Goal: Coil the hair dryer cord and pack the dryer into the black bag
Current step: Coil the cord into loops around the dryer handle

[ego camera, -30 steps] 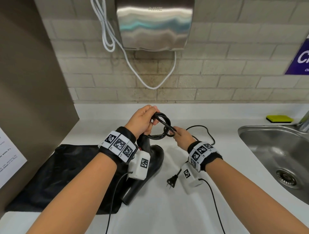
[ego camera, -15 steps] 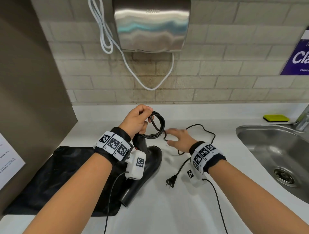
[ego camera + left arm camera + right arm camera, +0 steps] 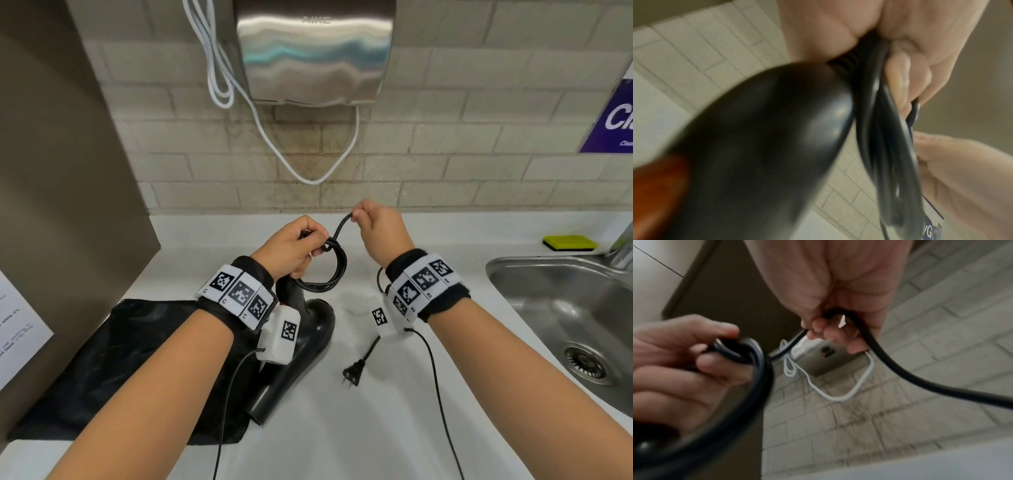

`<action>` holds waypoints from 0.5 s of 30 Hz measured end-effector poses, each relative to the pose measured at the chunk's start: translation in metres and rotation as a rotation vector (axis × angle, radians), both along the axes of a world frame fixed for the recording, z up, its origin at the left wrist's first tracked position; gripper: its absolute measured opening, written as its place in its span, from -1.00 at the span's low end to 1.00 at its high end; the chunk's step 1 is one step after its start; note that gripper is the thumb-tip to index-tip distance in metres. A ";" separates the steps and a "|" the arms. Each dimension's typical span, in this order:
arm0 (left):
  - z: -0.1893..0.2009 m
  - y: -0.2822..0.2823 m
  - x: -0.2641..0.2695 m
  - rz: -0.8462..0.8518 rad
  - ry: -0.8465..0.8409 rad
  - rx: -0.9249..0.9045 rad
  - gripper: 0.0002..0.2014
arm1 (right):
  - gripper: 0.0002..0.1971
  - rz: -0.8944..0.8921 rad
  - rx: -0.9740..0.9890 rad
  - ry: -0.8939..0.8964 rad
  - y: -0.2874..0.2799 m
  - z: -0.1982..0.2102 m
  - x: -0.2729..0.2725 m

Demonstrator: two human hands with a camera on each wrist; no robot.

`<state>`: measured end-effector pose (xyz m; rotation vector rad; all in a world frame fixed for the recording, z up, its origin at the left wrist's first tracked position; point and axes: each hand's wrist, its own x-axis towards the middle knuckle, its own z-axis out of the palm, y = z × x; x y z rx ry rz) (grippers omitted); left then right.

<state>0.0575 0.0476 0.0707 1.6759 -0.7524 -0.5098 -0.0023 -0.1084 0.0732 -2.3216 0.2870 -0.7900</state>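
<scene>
A black hair dryer point(image 3: 301, 346) lies on the white counter, its nozzle partly on the flat black bag point(image 3: 113, 370). My left hand point(image 3: 294, 248) grips a small coil of the black cord point(image 3: 329, 270) just above the dryer's handle point(image 3: 760, 139). To the right and a little higher, my right hand point(image 3: 378, 228) pinches the loose stretch of cord point(image 3: 890, 363) with curled fingers. The rest of the cord drops behind my right wrist to the plug point(image 3: 352, 371), which lies on the counter.
A steel sink point(image 3: 561, 308) is set into the counter at the right, with a yellow sponge point(image 3: 570, 242) behind it. A steel hand dryer point(image 3: 315, 51) with a white cable point(image 3: 308, 171) hangs on the tiled wall. A brown panel point(image 3: 61, 188) closes the left side.
My right hand took hold of the loose cord on the counter and lifted it up beside the coil. The left hand kept its grip on the coil.
</scene>
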 end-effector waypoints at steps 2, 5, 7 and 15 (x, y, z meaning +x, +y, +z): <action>0.001 -0.001 -0.001 -0.043 -0.020 0.037 -0.93 | -0.77 0.003 -0.054 -0.076 0.006 0.011 -0.003; 0.003 -0.001 -0.001 -0.076 -0.029 0.077 -0.83 | -0.78 0.042 -0.095 -0.189 0.021 0.019 -0.010; 0.004 -0.001 -0.001 -0.098 -0.054 0.102 -0.85 | -0.79 0.077 -0.093 -0.237 0.031 0.020 -0.015; -0.002 0.003 0.004 -0.001 -0.076 -0.040 -0.82 | -0.73 0.164 -0.047 -0.311 0.036 -0.009 -0.039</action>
